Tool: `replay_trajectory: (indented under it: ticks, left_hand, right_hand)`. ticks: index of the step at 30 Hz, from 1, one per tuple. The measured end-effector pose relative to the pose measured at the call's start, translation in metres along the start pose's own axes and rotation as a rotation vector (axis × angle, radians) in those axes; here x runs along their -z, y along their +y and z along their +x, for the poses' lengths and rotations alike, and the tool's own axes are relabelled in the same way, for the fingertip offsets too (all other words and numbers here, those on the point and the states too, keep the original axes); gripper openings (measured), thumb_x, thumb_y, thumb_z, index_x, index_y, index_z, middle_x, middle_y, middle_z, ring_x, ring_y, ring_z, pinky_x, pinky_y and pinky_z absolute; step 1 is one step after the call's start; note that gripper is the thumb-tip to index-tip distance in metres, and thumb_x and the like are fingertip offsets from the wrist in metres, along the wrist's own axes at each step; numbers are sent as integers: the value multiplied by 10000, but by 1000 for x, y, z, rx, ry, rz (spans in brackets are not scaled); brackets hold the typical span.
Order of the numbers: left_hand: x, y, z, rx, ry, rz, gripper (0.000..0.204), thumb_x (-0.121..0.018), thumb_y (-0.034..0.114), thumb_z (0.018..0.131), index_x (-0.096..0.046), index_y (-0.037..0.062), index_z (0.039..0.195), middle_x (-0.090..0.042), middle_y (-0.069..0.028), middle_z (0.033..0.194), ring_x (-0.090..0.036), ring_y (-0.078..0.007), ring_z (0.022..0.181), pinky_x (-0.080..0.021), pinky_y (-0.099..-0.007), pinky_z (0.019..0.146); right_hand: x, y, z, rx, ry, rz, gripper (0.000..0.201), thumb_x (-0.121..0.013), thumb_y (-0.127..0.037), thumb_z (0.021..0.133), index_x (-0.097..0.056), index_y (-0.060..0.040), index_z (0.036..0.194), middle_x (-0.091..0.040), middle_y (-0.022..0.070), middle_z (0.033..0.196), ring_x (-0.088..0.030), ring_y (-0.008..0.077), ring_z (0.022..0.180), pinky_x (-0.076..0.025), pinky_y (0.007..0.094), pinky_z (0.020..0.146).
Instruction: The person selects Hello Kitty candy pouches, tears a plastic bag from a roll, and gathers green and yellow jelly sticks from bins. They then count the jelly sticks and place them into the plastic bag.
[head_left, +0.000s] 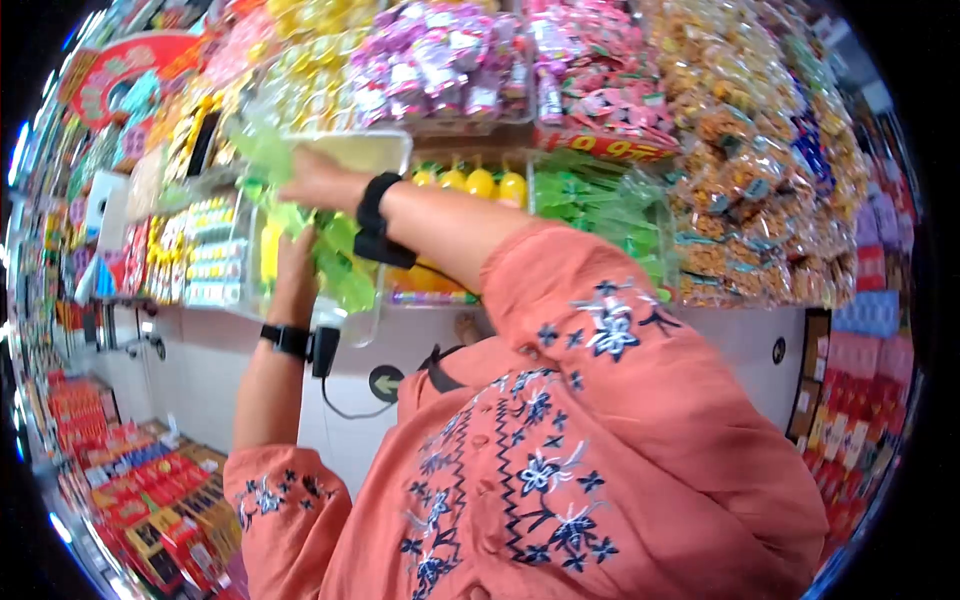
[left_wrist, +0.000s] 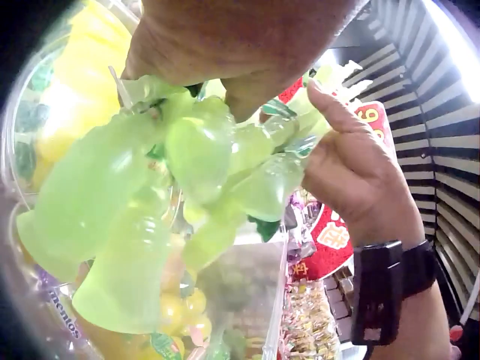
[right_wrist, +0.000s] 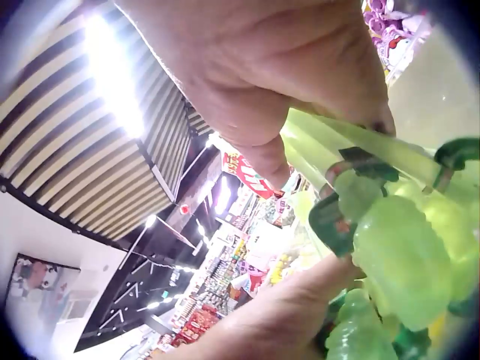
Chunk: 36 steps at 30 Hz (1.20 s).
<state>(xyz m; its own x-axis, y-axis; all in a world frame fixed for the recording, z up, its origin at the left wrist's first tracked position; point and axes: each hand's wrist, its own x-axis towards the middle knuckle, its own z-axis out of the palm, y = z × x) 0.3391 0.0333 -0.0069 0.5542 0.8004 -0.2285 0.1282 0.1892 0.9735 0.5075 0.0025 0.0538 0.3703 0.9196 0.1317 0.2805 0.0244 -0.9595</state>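
Both hands hold a cluster of pale-green, translucent jelly-like pieces with dark green leaf shapes [left_wrist: 105,195] over a clear plastic bin [head_left: 408,155]. My left hand [head_left: 297,260] grips the lower side of the cluster, several bulging pieces hanging below it in the left wrist view. My right hand [head_left: 325,183] reaches across from the right; in the right wrist view its fingers curl round a pale-green strip [right_wrist: 319,142] at the top of the bunch. More green [head_left: 262,150] sticks out beyond the right hand. Yellow pieces [left_wrist: 94,60] lie in the bin.
Right of the bin are yellow round items [head_left: 481,184] and a bin of green packs [head_left: 600,210]. Purple packets [head_left: 430,60], pink packets [head_left: 605,75] and brown bagged snacks [head_left: 735,180] fill the display around. A red price strip [head_left: 610,143] edges the pink bin.
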Motion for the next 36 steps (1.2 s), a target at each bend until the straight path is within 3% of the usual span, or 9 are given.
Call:
replay_trajectory:
  ticks: [6, 11, 12, 14, 16, 19, 21, 27, 36]
  left_hand:
    - [33, -9, 18, -108, -327, 429, 298, -576, 231, 936, -634, 35, 1153, -646, -43, 990, -609, -155, 867, -487, -311, 714]
    - [62, -6, 26, 284, -238, 221, 314, -567, 214, 952, -572, 39, 1213, -588, -76, 1086, -615, -241, 1002, -539, -389, 812]
    - [55, 5, 17, 297, -191, 225, 343, -572, 228, 952, -555, 36, 1236, -587, -71, 1094, -605, -234, 1048, -536, -390, 833]
    - [36, 26, -4, 242, -112, 208, 448, -577, 275, 954, -520, 17, 1317, -590, -69, 1106, -589, -214, 1073, -512, -372, 886]
    - [20, 48, -24, 122, -67, 389, 605, -593, 306, 955, -426, -5, 1445, -556, -118, 1271, -544, -241, 1193, -466, -389, 985]
    - [-21, 84, -57, -5, 2, 445, 573, -591, 319, 966, -459, 2, 1425, -532, -120, 1327, -512, -238, 1241, -421, -389, 1039]
    - [-41, 101, -77, -76, 19, 432, 496, -568, 285, 994, -489, 10, 1399, -544, -94, 1315, -519, -213, 1228, -413, -376, 1046]
    - [-115, 110, -119, -266, -82, 338, 369, -508, 140, 1027, -497, 12, 1373, -581, -76, 1243, -549, -163, 1163, -425, -318, 1010]
    - [-190, 58, -140, -115, -460, 264, 346, -540, 101, 1021, -491, -15, 1343, -596, -73, 1184, -562, -157, 1106, -437, -304, 1001]
  right_hand:
    - [-27, 37, 12, 63, -246, -380, 283, -702, -148, 716, -679, 93, 863, -693, 279, 821, -712, 389, 793, -562, 440, 704]
    - [18, 5, -30, 59, -28, -192, 441, -692, -179, 753, -593, 124, 1059, -666, 330, 902, -669, 481, 875, -541, 493, 778]
    - [36, 2, -45, 188, 75, -134, 354, -669, -179, 785, -610, 85, 1013, -673, 268, 840, -673, 426, 804, -536, 479, 735]
    - [87, -7, -71, 182, 17, -4, 315, -661, -189, 819, -622, 48, 1023, -670, 196, 809, -666, 321, 723, -527, 434, 667]
    - [144, -4, -112, 122, 201, 107, 233, -674, -223, 821, -666, 1, 888, -676, 184, 754, -683, 239, 711, -519, 407, 631]
    - [222, 52, -176, -167, 427, 399, 155, -637, -178, 927, -625, -35, 986, -647, 22, 801, -635, 110, 647, -499, 249, 529]
    - [265, 100, -221, -298, 689, 371, 194, -614, -151, 921, -548, -57, 1078, -647, 38, 844, -632, 109, 679, -493, 247, 514]
    - [328, 162, -289, -681, 613, -605, 549, -552, -221, 891, -464, -179, 1431, -673, 198, 1004, -654, 399, 880, -515, 490, 769]
    - [330, 169, -292, -677, 465, -829, 324, -463, -105, 919, -549, -37, 1224, -677, 252, 1002, -655, 437, 969, -529, 541, 789]
